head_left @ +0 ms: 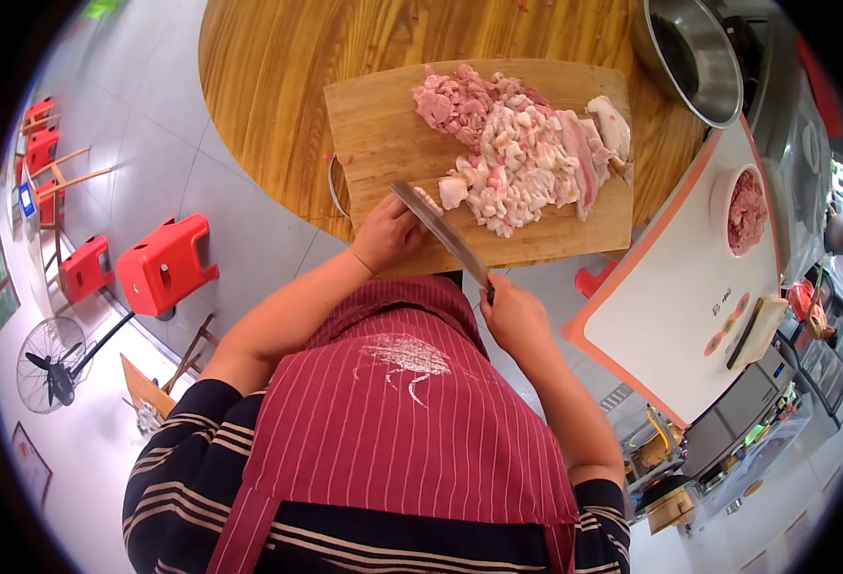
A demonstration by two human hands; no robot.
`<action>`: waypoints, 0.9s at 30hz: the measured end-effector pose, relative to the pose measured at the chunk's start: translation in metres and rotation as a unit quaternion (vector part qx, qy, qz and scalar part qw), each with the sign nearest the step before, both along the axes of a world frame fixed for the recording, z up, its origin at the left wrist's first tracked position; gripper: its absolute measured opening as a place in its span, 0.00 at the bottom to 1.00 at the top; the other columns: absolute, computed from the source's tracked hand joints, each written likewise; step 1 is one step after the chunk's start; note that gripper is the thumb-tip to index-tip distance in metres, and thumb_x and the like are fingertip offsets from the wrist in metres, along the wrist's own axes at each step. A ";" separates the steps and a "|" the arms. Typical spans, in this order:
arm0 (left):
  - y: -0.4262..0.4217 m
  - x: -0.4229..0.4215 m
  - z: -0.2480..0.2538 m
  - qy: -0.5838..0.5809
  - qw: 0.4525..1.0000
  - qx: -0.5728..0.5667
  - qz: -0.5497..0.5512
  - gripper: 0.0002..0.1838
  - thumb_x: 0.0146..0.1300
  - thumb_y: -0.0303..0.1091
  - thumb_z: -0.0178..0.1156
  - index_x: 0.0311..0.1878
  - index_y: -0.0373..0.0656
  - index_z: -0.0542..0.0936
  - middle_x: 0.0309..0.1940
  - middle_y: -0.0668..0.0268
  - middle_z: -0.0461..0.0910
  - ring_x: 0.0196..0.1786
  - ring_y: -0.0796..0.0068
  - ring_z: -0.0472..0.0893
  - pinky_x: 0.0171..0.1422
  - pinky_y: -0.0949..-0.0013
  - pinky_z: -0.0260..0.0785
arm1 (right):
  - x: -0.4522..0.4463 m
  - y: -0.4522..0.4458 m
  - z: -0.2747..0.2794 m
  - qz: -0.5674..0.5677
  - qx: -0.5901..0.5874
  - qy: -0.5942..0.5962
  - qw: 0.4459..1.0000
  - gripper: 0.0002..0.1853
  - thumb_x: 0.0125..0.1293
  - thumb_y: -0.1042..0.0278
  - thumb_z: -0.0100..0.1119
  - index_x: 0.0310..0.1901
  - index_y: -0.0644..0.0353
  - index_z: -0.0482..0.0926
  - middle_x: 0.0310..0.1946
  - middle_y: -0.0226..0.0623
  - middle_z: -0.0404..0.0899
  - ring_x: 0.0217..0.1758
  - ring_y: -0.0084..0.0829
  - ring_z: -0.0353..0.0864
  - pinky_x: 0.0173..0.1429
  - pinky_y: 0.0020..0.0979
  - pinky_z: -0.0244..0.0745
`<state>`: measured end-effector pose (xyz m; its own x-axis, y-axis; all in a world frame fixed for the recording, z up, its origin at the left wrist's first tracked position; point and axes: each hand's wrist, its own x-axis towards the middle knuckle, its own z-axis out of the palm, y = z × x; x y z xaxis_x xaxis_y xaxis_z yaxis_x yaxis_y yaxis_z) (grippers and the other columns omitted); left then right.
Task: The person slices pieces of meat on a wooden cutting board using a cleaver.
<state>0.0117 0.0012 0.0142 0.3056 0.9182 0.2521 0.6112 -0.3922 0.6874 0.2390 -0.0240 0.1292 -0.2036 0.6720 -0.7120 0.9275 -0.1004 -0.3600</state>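
A wooden cutting board [374, 115] lies on the round wooden table [268, 86]. My right hand [515, 314] is wrapped round the handle of a knife [445, 234], whose blade reaches up and left over the board's near edge. Beside the blade, my left hand [386, 234] has its fingers curled at a small piece of pale meat [427, 200]. A heap of chopped white, fatty meat [517, 167] covers the middle of the board. Pinker chopped meat [453, 103] sits behind it, and larger slabs [586, 158] lie to its right.
A metal bowl [697, 59] stands at the table's back right. On the white table [670, 277] to the right is a bowl of ground meat [747, 212]. Red stools [165, 265] and a standing fan [55, 365] are on the left.
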 end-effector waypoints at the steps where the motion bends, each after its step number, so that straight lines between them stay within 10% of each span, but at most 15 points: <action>1: -0.001 0.000 0.000 0.000 1.000 -0.001 0.001 0.15 0.47 0.25 0.63 0.41 0.37 0.80 0.44 0.57 0.77 0.47 0.53 0.77 0.54 0.58 0.71 | -0.007 0.007 -0.002 0.006 -0.018 0.000 1.000 0.12 0.64 0.62 0.52 0.44 0.61 0.73 0.29 0.51 0.80 0.35 0.53 0.80 0.40 0.49 0.73; 17: -0.009 0.000 -0.007 -0.005 0.999 0.040 0.029 0.13 0.49 0.23 0.64 0.41 0.40 0.80 0.43 0.57 0.76 0.43 0.55 0.78 0.48 0.61 0.73 | -0.017 0.076 -0.044 -0.047 0.012 0.176 0.983 0.14 0.60 0.62 0.57 0.36 0.67 0.78 0.31 0.55 0.79 0.38 0.54 0.79 0.43 0.48 0.73; 27: -0.005 -0.003 -0.004 0.015 0.999 0.035 0.002 0.12 0.50 0.26 0.64 0.40 0.39 0.80 0.43 0.59 0.76 0.45 0.56 0.77 0.51 0.60 0.72 | -0.001 0.003 0.006 0.012 0.020 0.045 0.999 0.13 0.62 0.62 0.55 0.41 0.64 0.72 0.28 0.55 0.79 0.34 0.55 0.79 0.39 0.50 0.72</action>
